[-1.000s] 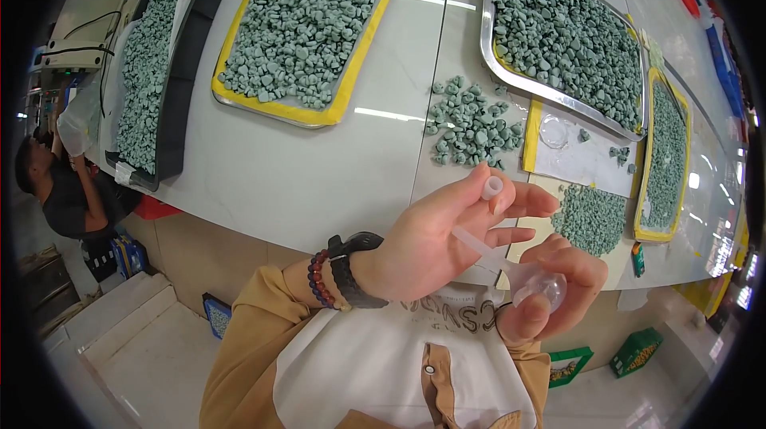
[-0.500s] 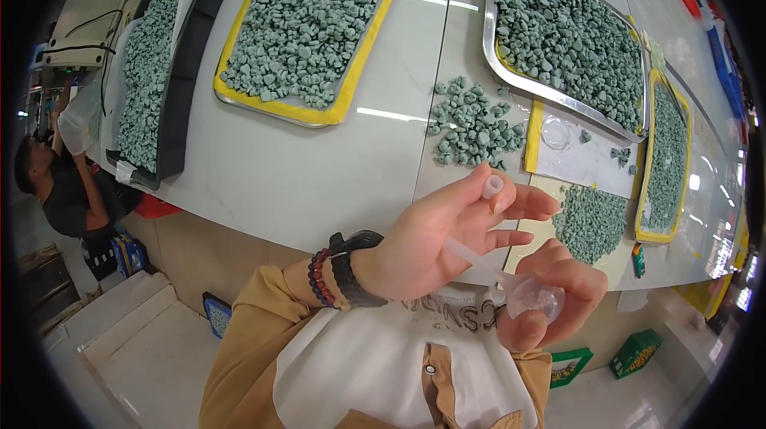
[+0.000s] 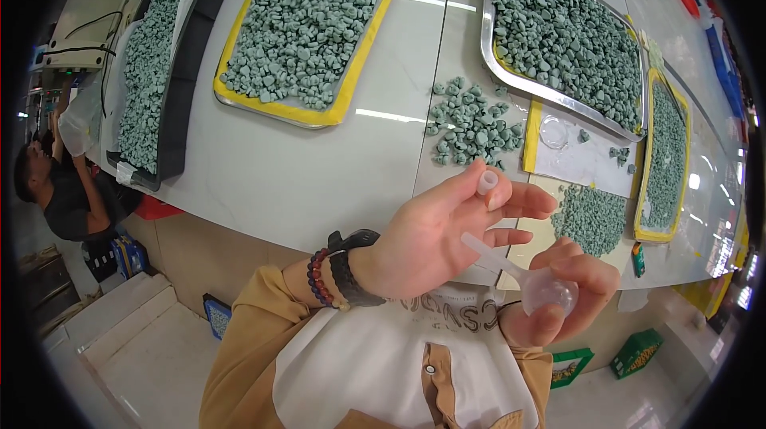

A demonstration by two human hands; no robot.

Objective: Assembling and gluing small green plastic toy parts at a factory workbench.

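Right hand [image 3: 589, 287] curled, pinching a clear round plastic bulb [image 3: 549, 293] with straight stem [image 3: 491, 254]; light, steady grip advised. Left hand [image 3: 431, 233] half open, thumb and forefinger on a small white plastic tube [image 3: 487, 182]; stem-to-palm contact unclear. Beyond: loose grey-green stone-like pieces [image 3: 476, 132] on white tabletop [image 3: 351, 170].

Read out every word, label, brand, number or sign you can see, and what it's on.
White garment front: dark lettering; I don't copy printed words.
Small green-and-black item toward the right: any marking too small to read.
Clear bulb in the right hand: no lettering visible.
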